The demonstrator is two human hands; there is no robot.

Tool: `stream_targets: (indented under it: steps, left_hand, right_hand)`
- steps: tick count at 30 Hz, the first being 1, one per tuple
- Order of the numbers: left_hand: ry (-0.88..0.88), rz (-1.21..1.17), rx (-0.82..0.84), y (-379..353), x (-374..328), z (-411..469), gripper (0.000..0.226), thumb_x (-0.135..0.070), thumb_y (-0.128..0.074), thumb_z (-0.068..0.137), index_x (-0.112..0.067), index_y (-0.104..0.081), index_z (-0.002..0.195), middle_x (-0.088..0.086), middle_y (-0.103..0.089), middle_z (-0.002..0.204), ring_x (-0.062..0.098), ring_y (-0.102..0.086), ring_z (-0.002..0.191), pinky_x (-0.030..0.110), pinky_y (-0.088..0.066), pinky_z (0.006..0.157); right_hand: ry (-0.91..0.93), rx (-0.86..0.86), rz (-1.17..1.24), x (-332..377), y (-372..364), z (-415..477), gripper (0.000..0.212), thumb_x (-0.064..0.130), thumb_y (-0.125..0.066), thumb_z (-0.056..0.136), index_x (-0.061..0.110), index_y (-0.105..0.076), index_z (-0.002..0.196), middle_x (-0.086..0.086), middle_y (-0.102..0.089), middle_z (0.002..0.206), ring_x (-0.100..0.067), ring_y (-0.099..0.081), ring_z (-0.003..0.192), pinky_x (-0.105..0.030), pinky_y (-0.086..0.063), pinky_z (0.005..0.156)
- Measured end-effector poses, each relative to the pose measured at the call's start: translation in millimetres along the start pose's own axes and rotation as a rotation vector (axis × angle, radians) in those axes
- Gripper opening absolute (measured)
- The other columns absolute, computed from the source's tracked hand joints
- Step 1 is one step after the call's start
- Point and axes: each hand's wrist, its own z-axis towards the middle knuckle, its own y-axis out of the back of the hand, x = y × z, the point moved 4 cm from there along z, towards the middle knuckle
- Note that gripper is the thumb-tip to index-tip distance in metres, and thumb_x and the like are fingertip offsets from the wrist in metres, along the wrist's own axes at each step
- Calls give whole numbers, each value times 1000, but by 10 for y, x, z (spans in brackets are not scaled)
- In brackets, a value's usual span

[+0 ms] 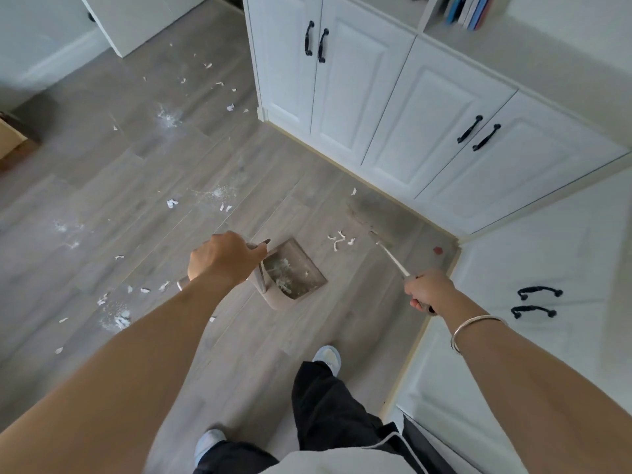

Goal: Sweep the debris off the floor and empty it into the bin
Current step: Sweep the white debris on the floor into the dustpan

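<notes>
My left hand (224, 258) grips the upright handle of a beige dustpan (297, 273) that rests on the grey wood floor, with white scraps lying inside it. My right hand (427, 290) grips the metal handle of a broom whose head (371, 218) is blurred near the cabinet base. A small cluster of white scraps (340, 239) lies between the broom head and the dustpan's mouth. More white debris (118, 318) and powder patches are scattered over the floor to the left and far back.
White cabinets (393, 97) with black handles line the right side and form a corner. A red spot (437, 250) marks the floor by that corner. My feet in light slippers (328, 357) stand below the dustpan. A brown object (10, 142) sits at the left edge.
</notes>
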Motion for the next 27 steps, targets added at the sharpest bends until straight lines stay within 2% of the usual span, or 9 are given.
stream_targets:
  steps: [2, 4, 8, 12, 13, 15, 19, 22, 27]
  left_hand:
    - [3, -6, -6, 8, -257, 143, 53, -58, -54, 89, -21, -48, 52, -1, -52, 54, 18, -53, 51, 28, -43, 57]
    - [11, -4, -8, -12, -502, 307, 53, -58, -54, 89, -21, -48, 51, -1, -52, 53, 18, -52, 51, 28, -43, 57]
    - [20, 19, -5, -138, -799, 525, 57, -60, -55, 87, -15, -50, 52, -1, -51, 52, 16, -51, 47, 25, -40, 51]
    - [28, 45, -9, -172, -956, 629, 55, -60, -55, 87, -16, -54, 54, -1, -52, 53, 16, -51, 46, 24, -38, 48]
    - [39, 49, -6, -159, -974, 652, 54, -60, -55, 87, -15, -58, 57, -1, -53, 53, 16, -51, 47, 24, -36, 48]
    - [56, 45, -1, -128, -988, 688, 53, -59, -55, 88, -15, -61, 59, -1, -54, 54, 16, -52, 47, 24, -35, 47]
    - [62, 34, -2, -127, -1017, 670, 53, -57, -56, 88, -16, -54, 54, -1, -52, 52, 17, -52, 47, 25, -36, 50]
    - [52, 32, 1, -119, -1033, 605, 52, -58, -54, 89, -18, -54, 55, -1, -56, 56, 16, -52, 49, 24, -35, 49]
    - [95, -66, -22, 86, -937, 649, 47, -57, -51, 88, -24, -52, 54, 3, -65, 68, 25, -61, 65, 30, -44, 63]
  right_hand:
    - [2, 4, 26, 40, 153, 210, 19, 6, -49, 94, 0, -58, 109, -18, -57, 92, -20, -52, 54, -11, -35, 28]
    - [4, -3, 15, 109, 297, 397, 14, 6, -48, 95, 3, -56, 105, -19, -55, 94, -20, -51, 52, -10, -32, 27]
    - [-8, -17, -42, 202, 469, 679, 15, 10, -45, 97, 4, -57, 105, -15, -58, 85, -16, -54, 38, -9, -28, 27]
    - [-57, 35, -76, 228, 483, 871, 25, 14, -49, 96, -1, -62, 111, -10, -60, 67, -20, -61, 55, -20, -42, 42]
    - [-61, 60, -90, 234, 474, 896, 25, 14, -50, 95, 0, -63, 112, -9, -60, 68, -19, -61, 57, -20, -43, 45]
    - [-55, 124, -120, 252, 439, 904, 23, 13, -53, 95, 5, -63, 114, -9, -60, 72, -16, -58, 51, -18, -42, 39]
    - [2, 291, -172, 367, 407, 773, 31, 7, -58, 93, 6, -59, 124, -13, -61, 82, -16, -55, 53, -22, -43, 40]
    - [20, 372, -166, 541, 570, 608, 30, 6, -58, 93, 4, -57, 123, -16, -60, 86, -14, -53, 53, -19, -41, 37]
    - [59, 402, -144, 688, 831, 388, 27, 9, -59, 94, 9, -63, 120, -13, -61, 82, -12, -53, 54, -15, -41, 37]
